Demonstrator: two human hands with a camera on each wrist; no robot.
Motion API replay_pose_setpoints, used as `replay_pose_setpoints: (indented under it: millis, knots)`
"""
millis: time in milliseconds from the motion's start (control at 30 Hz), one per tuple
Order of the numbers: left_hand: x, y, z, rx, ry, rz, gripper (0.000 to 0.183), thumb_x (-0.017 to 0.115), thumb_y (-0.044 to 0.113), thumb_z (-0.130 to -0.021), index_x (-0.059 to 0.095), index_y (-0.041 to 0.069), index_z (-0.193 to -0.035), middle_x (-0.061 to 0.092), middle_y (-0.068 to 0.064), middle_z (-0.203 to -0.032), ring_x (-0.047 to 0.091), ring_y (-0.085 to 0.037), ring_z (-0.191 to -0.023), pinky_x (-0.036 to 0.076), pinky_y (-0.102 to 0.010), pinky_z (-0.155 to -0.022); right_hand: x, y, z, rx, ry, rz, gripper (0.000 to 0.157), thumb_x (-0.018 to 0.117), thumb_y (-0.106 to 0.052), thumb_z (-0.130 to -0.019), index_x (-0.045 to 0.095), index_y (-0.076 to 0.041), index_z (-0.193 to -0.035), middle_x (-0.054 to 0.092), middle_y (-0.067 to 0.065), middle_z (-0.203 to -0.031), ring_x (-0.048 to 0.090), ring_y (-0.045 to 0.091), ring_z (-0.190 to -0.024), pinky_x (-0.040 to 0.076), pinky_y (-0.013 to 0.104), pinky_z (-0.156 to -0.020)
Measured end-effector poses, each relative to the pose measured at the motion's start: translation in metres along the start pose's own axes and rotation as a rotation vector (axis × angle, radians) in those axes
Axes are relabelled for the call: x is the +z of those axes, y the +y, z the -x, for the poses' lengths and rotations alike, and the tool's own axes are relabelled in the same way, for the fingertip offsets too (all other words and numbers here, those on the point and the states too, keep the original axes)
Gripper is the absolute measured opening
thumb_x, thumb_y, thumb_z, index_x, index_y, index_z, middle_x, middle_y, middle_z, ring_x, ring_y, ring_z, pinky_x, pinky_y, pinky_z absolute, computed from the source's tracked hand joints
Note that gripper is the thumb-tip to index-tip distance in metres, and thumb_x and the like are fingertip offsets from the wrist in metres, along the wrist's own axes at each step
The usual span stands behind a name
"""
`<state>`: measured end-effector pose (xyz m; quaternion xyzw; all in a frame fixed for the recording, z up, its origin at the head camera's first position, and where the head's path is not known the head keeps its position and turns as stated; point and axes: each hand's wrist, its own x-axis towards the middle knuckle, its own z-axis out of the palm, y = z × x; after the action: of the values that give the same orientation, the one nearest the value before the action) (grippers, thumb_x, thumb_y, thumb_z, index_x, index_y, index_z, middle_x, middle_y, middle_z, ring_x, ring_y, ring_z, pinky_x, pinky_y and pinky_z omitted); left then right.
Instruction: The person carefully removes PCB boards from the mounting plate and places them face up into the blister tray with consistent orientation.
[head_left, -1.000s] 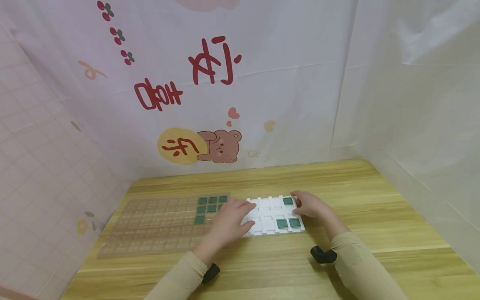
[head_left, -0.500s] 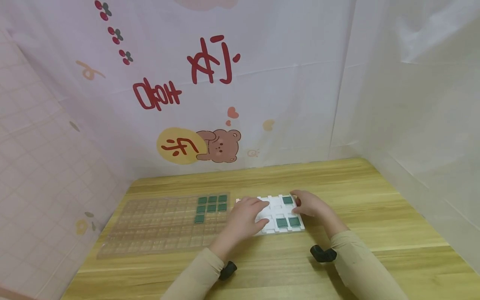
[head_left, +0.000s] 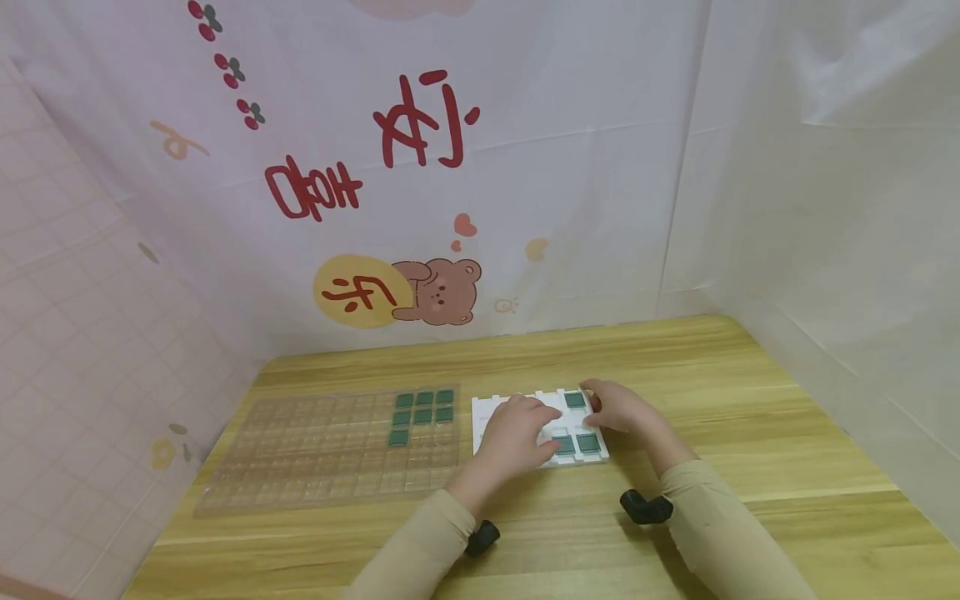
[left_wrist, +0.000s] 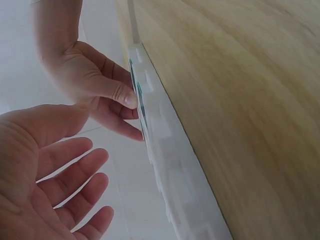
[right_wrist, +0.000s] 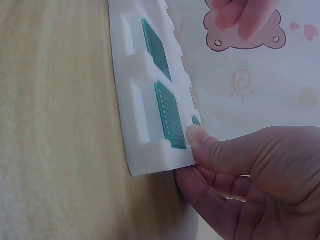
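Note:
A white plastic tray (head_left: 486,408) with square pockets lies on the table. Three green square chips sit at its right end: one chip (head_left: 574,400) at the back and two at the front, including a corner chip (head_left: 588,443). My right hand (head_left: 615,407) pinches the tray's right end, its thumb (right_wrist: 212,150) on top and fingers at the edge below. Over the tray's middle hovers my left hand (head_left: 516,437), covering several pockets. Its fingers (left_wrist: 80,165) are relaxed and spread from the thumb, holding nothing.
Left of the white tray lies a long clear plastic tray (head_left: 300,467) with many pockets. Several green chips (head_left: 424,399) are in its right part. A printed cloth backdrop (head_left: 585,167) stands behind the wooden table (head_left: 555,533).
My left hand has moved right, from the gap between the trays to over the white tray's middle, uncovering its left end. My right hand stays at the tray's right end.

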<state>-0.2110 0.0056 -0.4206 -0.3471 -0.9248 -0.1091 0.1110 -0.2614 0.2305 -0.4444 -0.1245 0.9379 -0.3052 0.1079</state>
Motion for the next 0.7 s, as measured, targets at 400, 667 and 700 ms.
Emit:
replay_pose_setpoints:
  millis: [400,667,700]
  knots:
    - [0.011,0.01,-0.011,-0.045,-0.032,-0.023,0.034,0.08,0.035,-0.079,0.075,0.019,-0.109,0.07,0.004,-0.102,0.06,-0.018,-0.094,0.048,-0.031,-0.077,0.001,0.0,0.0,-0.019,0.0,-0.003,0.062,0.076,-0.002,-0.083,0.046,0.013,-0.136,0.058,0.011,-0.09,0.053,0.024,-0.082,0.047,0.04,-0.076]
    - [0.012,0.017,-0.016,-0.089,-0.113,-0.04,0.037,0.082,0.04,-0.077,0.076,0.02,-0.108,0.069,0.003,-0.097,0.058,-0.018,-0.087,0.046,-0.03,-0.07,0.001,0.0,0.0,-0.011,-0.004,-0.005,0.061,0.075,-0.001,-0.084,0.046,0.012,-0.136,0.058,0.011,-0.091,0.053,0.024,-0.082,0.047,0.039,-0.076]
    - [0.012,0.018,-0.016,-0.094,-0.122,-0.039,0.037,0.082,0.04,-0.077,0.076,0.019,-0.107,0.069,0.003,-0.097,0.057,-0.018,-0.086,0.045,-0.03,-0.069,0.001,0.0,0.0,-0.012,-0.004,-0.005,0.062,0.075,-0.001,-0.084,0.046,0.012,-0.136,0.058,0.011,-0.091,0.053,0.024,-0.082,0.047,0.04,-0.076]
